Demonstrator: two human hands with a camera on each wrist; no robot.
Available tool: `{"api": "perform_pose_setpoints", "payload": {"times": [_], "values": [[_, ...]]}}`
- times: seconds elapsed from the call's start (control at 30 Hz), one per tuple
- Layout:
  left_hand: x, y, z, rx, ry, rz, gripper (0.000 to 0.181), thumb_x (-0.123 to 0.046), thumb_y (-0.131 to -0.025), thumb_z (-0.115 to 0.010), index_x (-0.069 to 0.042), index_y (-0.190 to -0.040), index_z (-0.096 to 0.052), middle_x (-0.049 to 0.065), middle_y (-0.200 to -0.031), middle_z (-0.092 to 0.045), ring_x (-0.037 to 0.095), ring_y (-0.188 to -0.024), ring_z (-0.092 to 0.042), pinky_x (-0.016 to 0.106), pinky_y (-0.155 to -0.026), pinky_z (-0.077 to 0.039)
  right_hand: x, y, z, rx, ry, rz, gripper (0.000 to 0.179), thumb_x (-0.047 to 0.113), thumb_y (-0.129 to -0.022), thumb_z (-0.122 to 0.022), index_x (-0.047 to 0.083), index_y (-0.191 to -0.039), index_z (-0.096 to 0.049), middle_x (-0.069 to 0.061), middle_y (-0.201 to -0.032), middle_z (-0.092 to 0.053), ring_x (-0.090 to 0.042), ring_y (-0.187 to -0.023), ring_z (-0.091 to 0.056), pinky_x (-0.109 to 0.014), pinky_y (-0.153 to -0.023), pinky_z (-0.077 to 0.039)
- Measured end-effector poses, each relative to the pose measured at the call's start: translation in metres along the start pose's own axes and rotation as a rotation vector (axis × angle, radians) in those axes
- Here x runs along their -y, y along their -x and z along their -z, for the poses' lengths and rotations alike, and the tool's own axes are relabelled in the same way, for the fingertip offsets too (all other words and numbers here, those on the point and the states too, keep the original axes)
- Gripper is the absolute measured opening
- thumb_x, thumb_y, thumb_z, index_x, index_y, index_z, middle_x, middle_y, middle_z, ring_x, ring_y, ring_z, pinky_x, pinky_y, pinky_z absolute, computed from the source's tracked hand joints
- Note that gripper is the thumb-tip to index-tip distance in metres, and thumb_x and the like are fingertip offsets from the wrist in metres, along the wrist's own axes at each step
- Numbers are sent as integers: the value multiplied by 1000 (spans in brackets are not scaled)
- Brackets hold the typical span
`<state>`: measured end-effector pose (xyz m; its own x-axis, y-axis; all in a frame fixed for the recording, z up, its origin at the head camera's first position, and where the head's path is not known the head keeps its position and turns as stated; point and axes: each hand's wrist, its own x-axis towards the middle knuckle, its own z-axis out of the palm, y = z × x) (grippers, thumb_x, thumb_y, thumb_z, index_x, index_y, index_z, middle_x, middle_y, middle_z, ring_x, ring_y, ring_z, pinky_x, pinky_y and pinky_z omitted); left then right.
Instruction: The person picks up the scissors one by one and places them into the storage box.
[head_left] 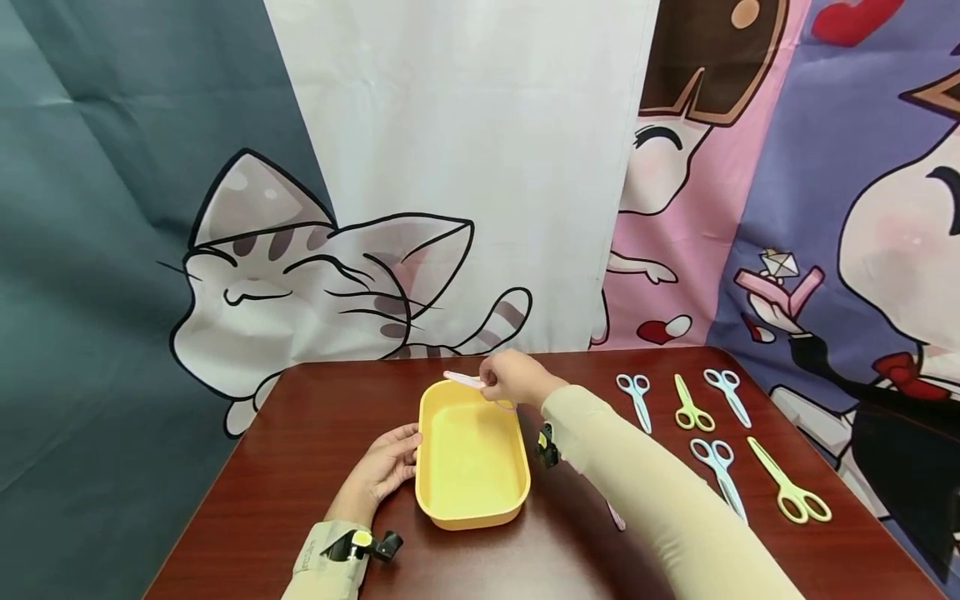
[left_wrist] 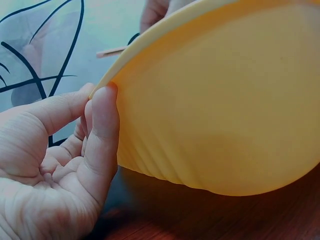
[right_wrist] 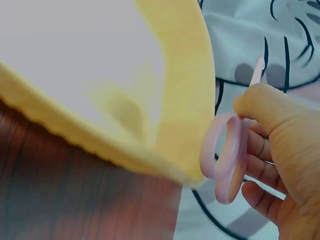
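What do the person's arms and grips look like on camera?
The left sleeve and right sleeve are long and pale cream. A small black left-wrist device has a yellow spot on it; a similar dark right-wrist device sits on the other arm. The left grip and right grip are ungloved hands; no rings show.

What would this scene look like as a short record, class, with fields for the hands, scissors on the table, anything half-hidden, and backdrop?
Left hand: grips the side rim of the yellow tub
Right hand: holds pink scissors at the tub's far end
Table, right side: three light-blue scissors, two yellow-green scissors
Half-hidden: pinkish tip beside the right sleeve; object unclear
Backdrop: cartoon cat, other figures
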<state>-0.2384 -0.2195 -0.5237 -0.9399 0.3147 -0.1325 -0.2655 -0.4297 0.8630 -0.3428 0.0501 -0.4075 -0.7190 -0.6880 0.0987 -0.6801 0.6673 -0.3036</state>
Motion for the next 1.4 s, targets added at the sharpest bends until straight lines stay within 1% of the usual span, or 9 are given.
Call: {"api": "perform_pose_setpoints", "payload": {"times": [0.17,0.3,0.37,0.5,0.6,0.73,0.9,1.17,1.4], "values": [[3,-2,-2,1,-21,-7,13,-4,-106,-49,-13,-108,-59,-4,-83,-64,5,-68,-60,21,-59,-56,5,-10,-11,37,24,90,19,17,-90,-72,19,-76,-60,7,-65,-46,-8,-59,-39,-24,-59,-35],[3,-1,-1,-8,-35,-13,12,-4,-106,-49,-12,-108,-58,-4,-82,-64,4,-68,-59,21,-59,-56,5,-15,-23,89,71,128,20,20,-90,-74,20,-76,-60,9,-69,-48,-7,-64,-43,-23,-62,-37],[3,-1,0,-12,-37,-20,11,-4,-105,-50,-11,-108,-58,-3,-83,-64,5,-68,-60,21,-59,-56,4,-16,-28,112,90,126,21,20,-90,-74,21,-76,-59,9,-69,-47,-7,-65,-44,-22,-62,-37],[2,0,1,16,-31,-27,11,-4,-106,-49,-8,-112,-57,-3,-84,-65,5,-68,-60,21,-59,-56,3,-15,-35,133,126,120,24,21,-90,-74,20,-74,-57,7,-67,-44,-8,-64,-41,-23,-61,-35],[1,0,2,33,-27,-31,12,-4,-106,-48,-7,-114,-56,-3,-85,-65,4,-67,-60,21,-58,-55,2,-14,-40,130,133,137,21,20,-90,-75,19,-76,-60,8,-70,-48,-9,-66,-43,-24,-62,-36],[2,1,1,27,-37,-33,12,-4,-106,-48,-7,-115,-56,-2,-86,-65,4,-67,-60,21,-58,-55,0,-13,-50,123,164,162,17,20,-91,-75,19,-80,-62,8,-76,-53,-9,-70,-46,-24,-65,-39],[2,1,1,13,-47,-29,13,-5,-106,-50,-6,-118,-54,-2,-86,-66,4,-66,-60,21,-58,-55,-4,-15,-63,129,226,169,20,20,-90,-74,20,-77,-59,8,-76,-49,-9,-73,-46,-22,-66,-38],[2,0,1,12,-24,-17,13,-5,-105,-51,-5,-118,-53,-1,-86,-66,5,-66,-61,21,-57,-56,-2,-15,-66,131,294,184,18,22,-91,-75,21,-78,-62,8,-74,-49,-10,-72,-46,-23,-67,-39],[-2,1,-1,16,-2,7,14,-1,-107,-44,-5,-116,-53,0,-86,-66,6,-66,-61,23,-57,-56,4,-13,-65,158,322,152,21,27,-94,-73,22,-76,-62,8,-73,-51,-10,-72,-47,-24,-68,-40]]}}
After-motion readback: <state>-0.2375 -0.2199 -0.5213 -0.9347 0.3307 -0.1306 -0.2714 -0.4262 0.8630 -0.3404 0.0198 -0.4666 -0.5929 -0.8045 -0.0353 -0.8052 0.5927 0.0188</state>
